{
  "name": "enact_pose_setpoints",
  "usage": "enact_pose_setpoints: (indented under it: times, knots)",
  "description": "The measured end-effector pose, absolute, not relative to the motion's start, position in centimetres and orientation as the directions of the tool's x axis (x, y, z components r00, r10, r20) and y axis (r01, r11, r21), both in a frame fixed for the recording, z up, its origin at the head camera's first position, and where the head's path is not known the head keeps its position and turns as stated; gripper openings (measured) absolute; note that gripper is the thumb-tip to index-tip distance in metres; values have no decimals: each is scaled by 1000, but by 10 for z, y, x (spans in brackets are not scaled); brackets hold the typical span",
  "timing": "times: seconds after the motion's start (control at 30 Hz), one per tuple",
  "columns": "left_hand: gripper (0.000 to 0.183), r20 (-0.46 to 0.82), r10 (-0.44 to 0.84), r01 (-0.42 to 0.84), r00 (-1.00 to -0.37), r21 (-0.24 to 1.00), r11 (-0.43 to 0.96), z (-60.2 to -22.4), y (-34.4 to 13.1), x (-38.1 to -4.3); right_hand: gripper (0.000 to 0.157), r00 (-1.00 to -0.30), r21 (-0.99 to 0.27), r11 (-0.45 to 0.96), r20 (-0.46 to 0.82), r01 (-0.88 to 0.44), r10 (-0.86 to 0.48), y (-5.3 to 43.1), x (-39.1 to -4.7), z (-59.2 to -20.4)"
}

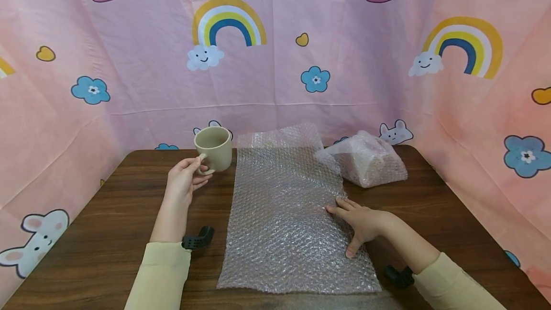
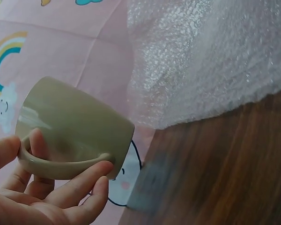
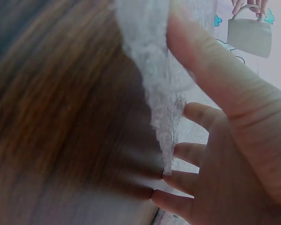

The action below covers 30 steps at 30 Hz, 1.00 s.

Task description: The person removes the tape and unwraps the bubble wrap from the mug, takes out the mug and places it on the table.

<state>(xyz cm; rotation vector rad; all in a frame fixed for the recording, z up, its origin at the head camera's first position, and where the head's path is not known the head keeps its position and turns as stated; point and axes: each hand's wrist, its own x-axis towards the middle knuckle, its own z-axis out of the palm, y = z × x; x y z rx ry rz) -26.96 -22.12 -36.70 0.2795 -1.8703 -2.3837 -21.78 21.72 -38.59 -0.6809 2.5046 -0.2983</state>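
A beige mug [image 1: 218,149] is held up by its handle in my left hand [image 1: 182,178], above the left back of the table. In the left wrist view the thumb and fingers pinch the handle of the mug [image 2: 75,126], which is tilted there. A sheet of bubble wrap [image 1: 284,214] lies flat down the middle of the table, its far end against the backdrop. My right hand [image 1: 366,221] rests on its right edge with fingers spread. From the right wrist view, the thumb and fingertips touch the edge of the bubble wrap [image 3: 154,79].
A bundle [image 1: 374,161] wrapped in bubble wrap sits at the back right of the dark wooden table [image 1: 107,233]. A pink printed cloth [image 1: 275,80] hangs behind the table and along both sides. Black wrist cameras are strapped to both wrists.
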Motion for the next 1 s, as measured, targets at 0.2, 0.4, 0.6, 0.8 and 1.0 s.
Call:
enact_pose_setpoints:
  times: [0.2, 0.4, 0.6, 0.8, 1.0]
  knots:
    - [16, -103, -205, -54, -973, 971, -232, -374, -225, -273, 116, -735, -338, 847, -427, -411, -527, 218, -219, -386]
    - [18, -124, -210, -78, -970, 973, -217, -380, -228, -274, 116, -736, -342, 847, -426, -408, -527, 218, -219, -387]
    - [20, -144, -222, -99, -964, 975, -201, -383, -229, -274, 116, -737, -352, 847, -426, -399, -525, 218, -218, -387]
    - [15, -154, -233, -108, -960, 974, -200, -388, -230, -276, 116, -741, -350, 847, -421, -400, -523, 218, -217, -387]
    - [15, -167, -236, -121, -957, 972, -200, -391, -231, -277, 116, -740, -353, 843, -414, -406, -530, 219, -216, -387]
